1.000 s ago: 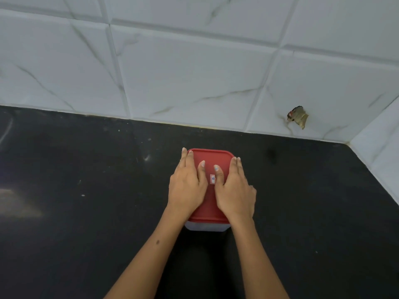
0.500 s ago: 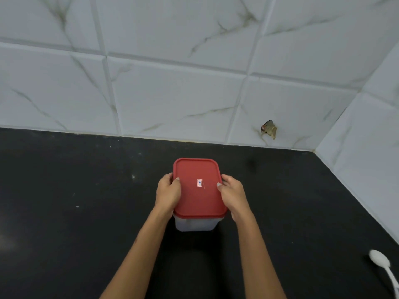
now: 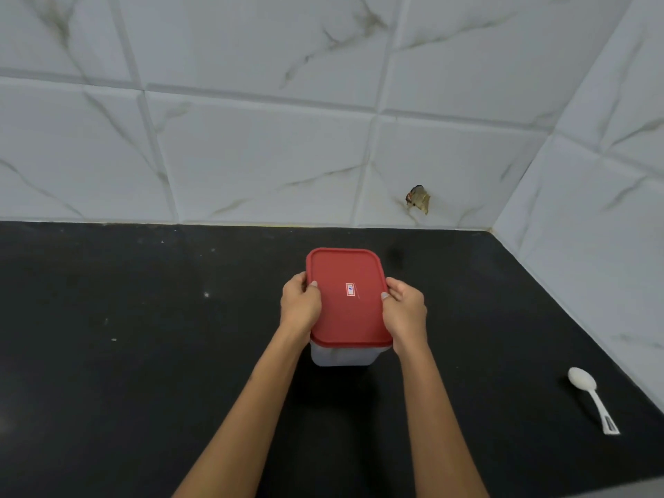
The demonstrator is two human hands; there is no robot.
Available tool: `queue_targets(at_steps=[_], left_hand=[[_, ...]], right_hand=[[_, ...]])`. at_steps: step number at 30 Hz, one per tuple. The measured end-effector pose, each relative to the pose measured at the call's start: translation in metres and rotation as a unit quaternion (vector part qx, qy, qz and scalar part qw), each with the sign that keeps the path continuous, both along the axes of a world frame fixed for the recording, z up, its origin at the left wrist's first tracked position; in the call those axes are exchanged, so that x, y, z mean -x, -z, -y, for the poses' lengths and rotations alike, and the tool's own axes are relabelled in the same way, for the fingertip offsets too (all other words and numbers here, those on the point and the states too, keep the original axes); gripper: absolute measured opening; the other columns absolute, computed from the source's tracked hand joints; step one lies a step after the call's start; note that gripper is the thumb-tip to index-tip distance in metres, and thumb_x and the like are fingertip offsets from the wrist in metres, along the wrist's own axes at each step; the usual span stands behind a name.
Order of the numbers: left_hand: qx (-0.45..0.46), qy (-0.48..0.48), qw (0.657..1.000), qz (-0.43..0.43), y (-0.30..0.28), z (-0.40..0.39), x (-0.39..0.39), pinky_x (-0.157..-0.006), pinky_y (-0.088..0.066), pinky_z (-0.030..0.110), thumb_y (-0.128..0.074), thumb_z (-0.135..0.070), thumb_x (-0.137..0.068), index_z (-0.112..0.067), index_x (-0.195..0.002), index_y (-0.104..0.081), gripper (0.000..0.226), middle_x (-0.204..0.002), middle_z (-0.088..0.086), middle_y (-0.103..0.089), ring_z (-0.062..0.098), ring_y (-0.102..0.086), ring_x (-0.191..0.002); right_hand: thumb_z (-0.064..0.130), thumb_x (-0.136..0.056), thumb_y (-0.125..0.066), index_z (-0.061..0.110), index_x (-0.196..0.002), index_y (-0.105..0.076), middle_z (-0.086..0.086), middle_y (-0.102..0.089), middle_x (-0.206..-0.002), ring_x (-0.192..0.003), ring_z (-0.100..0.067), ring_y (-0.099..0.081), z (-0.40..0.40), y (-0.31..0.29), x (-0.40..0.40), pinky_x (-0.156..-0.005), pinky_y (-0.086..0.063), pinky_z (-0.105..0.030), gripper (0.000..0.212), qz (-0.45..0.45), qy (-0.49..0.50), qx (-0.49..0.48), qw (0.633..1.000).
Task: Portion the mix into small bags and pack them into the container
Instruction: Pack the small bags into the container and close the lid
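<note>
Black tabletop (image 3: 125,354), lightly speckled, meets white marble-veined wall tiles (image 3: 251,156); chipped hole (image 3: 418,199) in one tile near the right corner.

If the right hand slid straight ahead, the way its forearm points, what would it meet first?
The right hand grips the container by the red lid. Ahead lies only bare black counter, then probably the tiled wall, though depth is hard to judge.
</note>
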State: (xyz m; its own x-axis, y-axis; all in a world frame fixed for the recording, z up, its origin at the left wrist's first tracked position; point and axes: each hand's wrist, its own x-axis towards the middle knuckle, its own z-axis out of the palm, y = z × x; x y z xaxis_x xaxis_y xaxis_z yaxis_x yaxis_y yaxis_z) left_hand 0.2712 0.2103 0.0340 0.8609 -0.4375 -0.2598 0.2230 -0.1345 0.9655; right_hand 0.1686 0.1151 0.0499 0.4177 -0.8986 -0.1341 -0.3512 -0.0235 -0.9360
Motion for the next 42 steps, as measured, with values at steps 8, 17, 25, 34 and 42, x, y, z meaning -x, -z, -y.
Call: queue_targets(at_steps=[8,17,25,34,42], left_hand=[[-0.049,-0.002,0.999,-0.018,0.005,0.012,0.018,-0.091,-0.053,0.045,-0.039,-0.015,-0.099,-0.013,-0.125,-0.058,0.032,-0.109,0.005,-0.066,0.023,-0.063,-0.099],[-0.110,-0.017,0.994,0.011,-0.004,0.016,0.030,-0.090,-0.049,0.037,-0.038,-0.017,-0.099,-0.010,-0.136,-0.048,0.039,-0.121,0.009,-0.061,0.023,-0.059,-0.106],[0.021,-0.161,0.956,0.244,-0.041,0.039,0.113,-0.078,-0.042,0.012,-0.043,-0.008,-0.097,-0.012,-0.121,-0.056,0.027,-0.110,-0.005,-0.060,0.007,-0.055,-0.098],[-0.001,0.161,0.986,0.046,0.017,0.170,0.259,-0.098,-0.047,0.029,-0.051,-0.011,-0.095,-0.015,-0.111,-0.061,0.019,-0.108,-0.001,-0.064,0.011,-0.060,-0.101],[-0.075,0.269,0.957,-0.079,0.046,0.221,0.334,-0.101,-0.046,0.032,-0.049,-0.021,-0.096,-0.018,-0.117,-0.056,0.022,-0.116,0.001,-0.061,0.013,-0.057,-0.109]], right_hand=[[0.002,-0.095,-0.046,0.009,-0.136,-0.048,-0.008,-0.057,-0.132,-0.121,-0.020,-0.053,0.012,0.008,0.018,-0.103,-0.042,-0.033,0.041,-0.024,-0.020,-0.010,0.999],[0.011,-0.097,-0.048,0.013,-0.138,-0.045,-0.005,-0.053,-0.135,-0.123,-0.018,-0.051,0.021,0.004,0.028,-0.100,-0.042,-0.030,0.042,-0.026,-0.079,-0.030,0.996],[0.021,-0.093,-0.056,0.022,-0.115,-0.063,0.007,-0.064,-0.109,-0.105,-0.010,-0.060,0.069,-0.006,0.101,-0.097,-0.049,-0.032,0.023,0.031,-0.066,-0.022,0.997],[0.014,-0.091,-0.058,0.014,-0.110,-0.067,-0.002,-0.067,-0.103,-0.091,-0.013,-0.060,0.159,0.004,0.251,-0.082,-0.044,-0.024,0.021,-0.028,0.133,0.046,0.990],[0.010,-0.091,-0.055,0.010,-0.117,-0.064,-0.007,-0.065,-0.116,-0.109,-0.021,-0.059,0.195,0.039,0.311,-0.090,-0.041,-0.027,0.028,-0.128,0.144,0.030,0.981]])
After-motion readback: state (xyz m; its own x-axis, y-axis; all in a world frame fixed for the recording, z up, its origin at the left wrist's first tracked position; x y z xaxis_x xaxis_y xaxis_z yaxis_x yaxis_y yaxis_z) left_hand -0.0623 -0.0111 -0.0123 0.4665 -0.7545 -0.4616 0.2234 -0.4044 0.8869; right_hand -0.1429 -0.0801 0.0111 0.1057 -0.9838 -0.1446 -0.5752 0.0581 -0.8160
